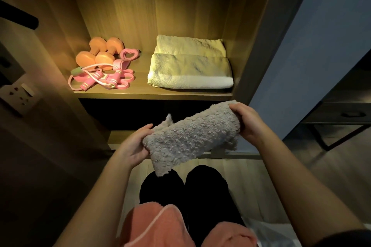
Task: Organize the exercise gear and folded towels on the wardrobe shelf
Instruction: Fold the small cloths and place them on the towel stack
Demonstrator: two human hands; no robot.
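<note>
Held item: grey towel [192, 138], gathered into a short bundle and carried in the air in front of the shelf [152, 94], at 6 o'clock from the stacked towels. It is not yet on the shelf.
Left hand [136, 144]: grips the bundle's 8 o'clock end, thumb on top, fingers curled beneath.
Right hand [249, 120]: grips the 2 o'clock end, fingers wrapped over the fold.
Shelf, 10 o'clock zone: two orange dumbbells [100, 52] lie side by side. A pink jump rope and bands [100, 79] lie tangled at their 6 o'clock.
Shelf, 1 o'clock zone: front folded towel [190, 71] lies against rear folded towel [190, 45].
Risk, unrolling: one corner hangs at the bundle's 6 o'clock and one stands up at 11 o'clock. If either grip slackens, the bundle probably opens.
Risk, placement: bare shelf between gear and towels looks narrow. A bundle set there may push into the rope tangle or ruffle the stack.
Risk, rolling: set on top of the stack, the rounded bundle may roll toward the front edge.
Material, grey towel: coarse nubbly looped pile, soft and compressible.
Material, shelf towels: finer terry in flat rectangular folds.
Material, dumbbells: smooth matte coating, rounded heads.
Material, rope and bands: thin and flexible, with striped handles.
Material, shelf: hard, flat wood-grain board.
</note>
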